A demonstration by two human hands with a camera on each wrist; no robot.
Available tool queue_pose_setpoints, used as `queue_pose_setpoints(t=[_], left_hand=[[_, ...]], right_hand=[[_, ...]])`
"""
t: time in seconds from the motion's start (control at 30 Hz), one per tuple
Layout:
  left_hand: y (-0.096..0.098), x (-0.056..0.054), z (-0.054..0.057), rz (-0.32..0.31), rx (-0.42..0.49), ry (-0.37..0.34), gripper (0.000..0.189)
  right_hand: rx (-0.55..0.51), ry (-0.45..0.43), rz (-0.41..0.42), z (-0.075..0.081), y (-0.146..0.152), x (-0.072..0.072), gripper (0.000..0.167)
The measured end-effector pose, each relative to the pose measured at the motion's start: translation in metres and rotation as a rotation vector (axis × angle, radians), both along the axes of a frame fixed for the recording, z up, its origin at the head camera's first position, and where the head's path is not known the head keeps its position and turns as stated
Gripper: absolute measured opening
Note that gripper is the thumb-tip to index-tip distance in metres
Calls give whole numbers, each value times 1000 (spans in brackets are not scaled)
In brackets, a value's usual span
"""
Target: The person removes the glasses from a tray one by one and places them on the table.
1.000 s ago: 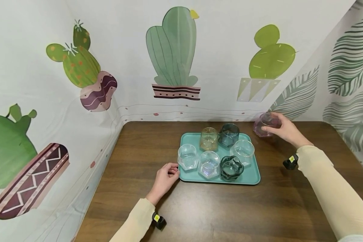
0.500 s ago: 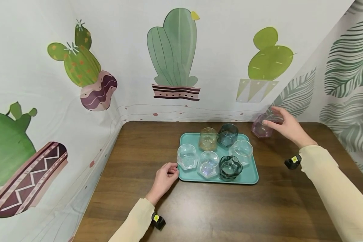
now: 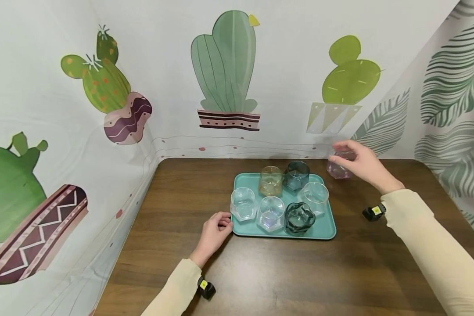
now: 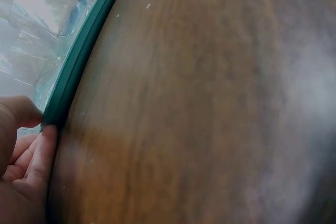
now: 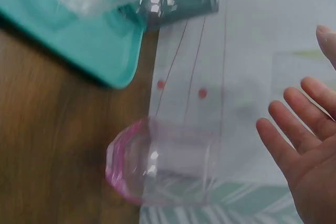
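Observation:
My left hand pinches the near left corner of the teal tray. In the left wrist view its thumb and fingers meet at the rim. Several drinking glasses stand on the tray: clear ones, an amber one, a smoky blue one and a dark green wavy one. Off the tray, at the far right, a pink-tinted glass stands upright on the table. My right hand hovers by its top, fingers spread apart and clear of the glass in the right wrist view.
The brown wooden table carries the tray near its back edge. Directly behind rises a white cloth backdrop printed with cacti and leaves. Some glasses on the tray stand close together.
My right hand has let go of the pink glass, drawn up and back from it, then shifted left over its top. The left hand has stayed at the tray corner.

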State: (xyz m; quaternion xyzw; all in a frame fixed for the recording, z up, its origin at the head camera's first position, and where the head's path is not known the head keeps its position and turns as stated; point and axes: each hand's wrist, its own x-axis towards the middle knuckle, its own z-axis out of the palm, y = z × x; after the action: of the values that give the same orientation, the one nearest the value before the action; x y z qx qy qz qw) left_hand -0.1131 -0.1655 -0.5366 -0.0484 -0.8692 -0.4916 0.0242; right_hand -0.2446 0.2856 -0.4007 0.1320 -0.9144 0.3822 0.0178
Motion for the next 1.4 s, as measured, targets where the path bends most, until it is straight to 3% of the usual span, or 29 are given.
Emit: queue_pose_setpoints(t=[0.23,0.47,0.77,1.1,1.4], left_hand=[[1,0,1,4,6,-7,22],[1,1,2,11,2,-5,23],[2,1,2,12,0,-8,22],[1,1,0,12,32,8,22],[1,1,1,12,34,-21,22]], right_hand=[[-39,-52,85,7,-25,7,55],[-61,-12,192,1,-50,9,56],[-88,-56,268,-2,-74,10,59],[-63,-75,343,-6,-103,0,69],[64,-77,401,-8,-124,-11,78]])
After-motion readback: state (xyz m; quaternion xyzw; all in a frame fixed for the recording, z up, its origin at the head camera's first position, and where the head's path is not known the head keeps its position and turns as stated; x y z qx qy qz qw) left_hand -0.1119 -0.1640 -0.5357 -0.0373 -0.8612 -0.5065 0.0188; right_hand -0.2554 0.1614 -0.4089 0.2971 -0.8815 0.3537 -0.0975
